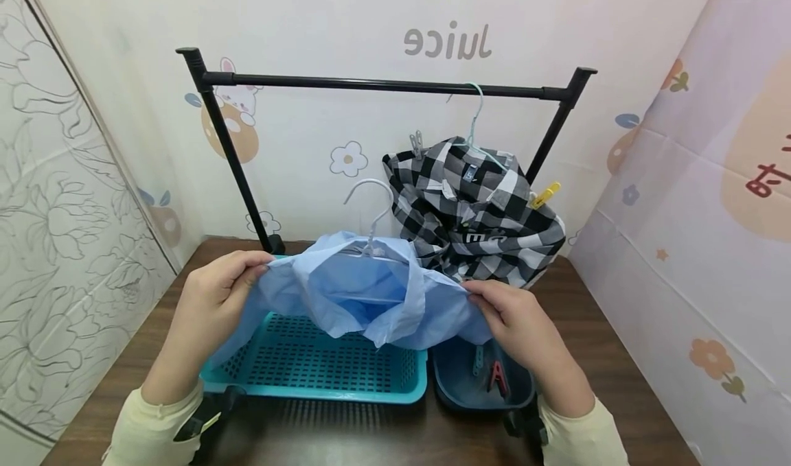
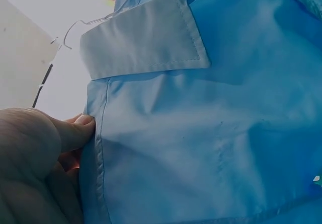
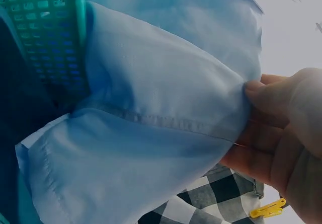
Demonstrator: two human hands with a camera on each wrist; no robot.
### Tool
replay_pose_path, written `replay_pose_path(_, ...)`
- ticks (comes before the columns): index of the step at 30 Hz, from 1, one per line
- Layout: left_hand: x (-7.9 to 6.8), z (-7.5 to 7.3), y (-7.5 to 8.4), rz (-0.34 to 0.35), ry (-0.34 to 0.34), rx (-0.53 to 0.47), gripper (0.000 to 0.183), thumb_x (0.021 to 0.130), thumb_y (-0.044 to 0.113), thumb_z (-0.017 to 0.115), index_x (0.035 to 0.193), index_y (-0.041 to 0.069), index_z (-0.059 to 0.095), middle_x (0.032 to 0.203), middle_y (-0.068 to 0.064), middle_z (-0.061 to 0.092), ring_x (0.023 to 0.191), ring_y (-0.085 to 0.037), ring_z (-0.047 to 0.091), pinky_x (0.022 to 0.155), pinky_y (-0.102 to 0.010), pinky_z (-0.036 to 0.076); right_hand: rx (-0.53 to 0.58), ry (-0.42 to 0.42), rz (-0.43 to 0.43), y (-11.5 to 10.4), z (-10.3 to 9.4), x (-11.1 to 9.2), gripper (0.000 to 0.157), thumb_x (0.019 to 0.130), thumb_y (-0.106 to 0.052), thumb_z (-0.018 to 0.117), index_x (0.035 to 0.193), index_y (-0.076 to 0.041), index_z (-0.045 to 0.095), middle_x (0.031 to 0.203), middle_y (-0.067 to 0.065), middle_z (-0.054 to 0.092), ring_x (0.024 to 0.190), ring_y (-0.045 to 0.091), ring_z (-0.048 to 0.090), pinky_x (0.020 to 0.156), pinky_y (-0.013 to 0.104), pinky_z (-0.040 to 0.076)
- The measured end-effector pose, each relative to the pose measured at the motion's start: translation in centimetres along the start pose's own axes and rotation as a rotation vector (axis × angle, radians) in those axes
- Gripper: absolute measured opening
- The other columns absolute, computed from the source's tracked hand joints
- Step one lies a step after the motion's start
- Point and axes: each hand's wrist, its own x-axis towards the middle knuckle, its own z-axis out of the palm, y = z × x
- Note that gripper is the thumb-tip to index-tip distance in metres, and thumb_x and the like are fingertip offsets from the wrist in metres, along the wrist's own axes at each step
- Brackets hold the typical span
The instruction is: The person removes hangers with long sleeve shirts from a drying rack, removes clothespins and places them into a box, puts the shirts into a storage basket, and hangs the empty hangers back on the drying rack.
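Observation:
A light blue shirt [image 1: 278, 281] with a collar is spread between both hands, over a turquoise basket. Its left shoulder edge is pinched between thumb and fingers of my left hand [image 1: 213, 308]; the left wrist view shows the thumb on the seam beside the collar [image 2: 146, 43]. My right hand [image 1: 525, 322] pinches the other shoulder, and the sleeve [image 3: 166, 73] hangs below it in the right wrist view. A white hanger [image 1: 373, 222] sits inside the shirt, its hook standing up out of the neck opening and its arms mostly hidden by cloth.
Behind stands a black rack [image 1: 371, 83]. On its bar hangs a black-and-white checked shirt [image 1: 476, 198] with a yellow clothespin [image 1: 546, 195] and a grey clothespin [image 1: 417, 143]. The turquoise basket [image 1: 321, 392] and a dark blue bin [image 1: 457, 401] holding clothespins [image 1: 498, 378] rest on the wooden table [image 1: 309, 432].

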Motion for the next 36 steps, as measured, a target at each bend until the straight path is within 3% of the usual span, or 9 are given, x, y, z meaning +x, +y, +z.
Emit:
replay_pose_path(7, 0.1, 0.4, 0.1, -0.032, -0.043, 0.015, 0.026, 0.094, -0.005, 0.069, 0.112, 0.012, 0.076, 0.106, 0.000, 0.076, 0.091, -0.016, 0.069, 0.084, -0.001, 0.044, -0.062, -0.006, 0.028, -0.2, -0.1, -0.2, 0.023, 0.095, 0.002, 0.069, 0.114, -0.010, 0.071, 0.108, 0.006, 0.076, 0.089, 0.019, 0.074, 0.076, 0.040, 0.062)
replay_pose_path(20, -0.3, 0.4, -0.6, -0.043, -0.077, 0.004, 0.027, 0.096, -0.003, 0.067, 0.114, 0.014, 0.075, 0.108, 0.002, 0.075, 0.096, -0.012, 0.069, 0.085, -0.002, 0.046, -0.104, 0.097, 0.012, -1.1, -0.3, -0.2, 0.024, 0.091, 0.007, 0.071, 0.110, -0.006, 0.071, 0.102, 0.008, 0.076, 0.083, 0.020, 0.074, 0.074, 0.040, 0.062)
replay_pose_path(28, -0.3, -1.1, -1.6, -0.064, -0.170, 0.075, 0.031, 0.095, 0.003, 0.071, 0.123, 0.017, 0.072, 0.113, -0.002, 0.074, 0.096, -0.017, 0.068, 0.081, -0.003, 0.043, -0.116, 0.163, 0.054, -1.0, -0.5, -0.4, 0.020, 0.091, 0.006, 0.071, 0.107, -0.006, 0.072, 0.101, 0.010, 0.076, 0.084, 0.021, 0.072, 0.076, 0.043, 0.062)
replay_pose_path(36, 0.0, -2.1, -1.8, -0.088, -0.126, 0.089, 0.024, 0.095, 0.001, 0.071, 0.114, 0.014, 0.076, 0.103, -0.004, 0.077, 0.087, 0.000, 0.066, 0.076, 0.001, 0.044, -0.103, 0.214, 0.069, -0.8, -1.4, -0.1, 0.023, 0.090, 0.010, 0.070, 0.107, -0.005, 0.072, 0.105, 0.010, 0.076, 0.087, 0.023, 0.073, 0.078, 0.046, 0.061)
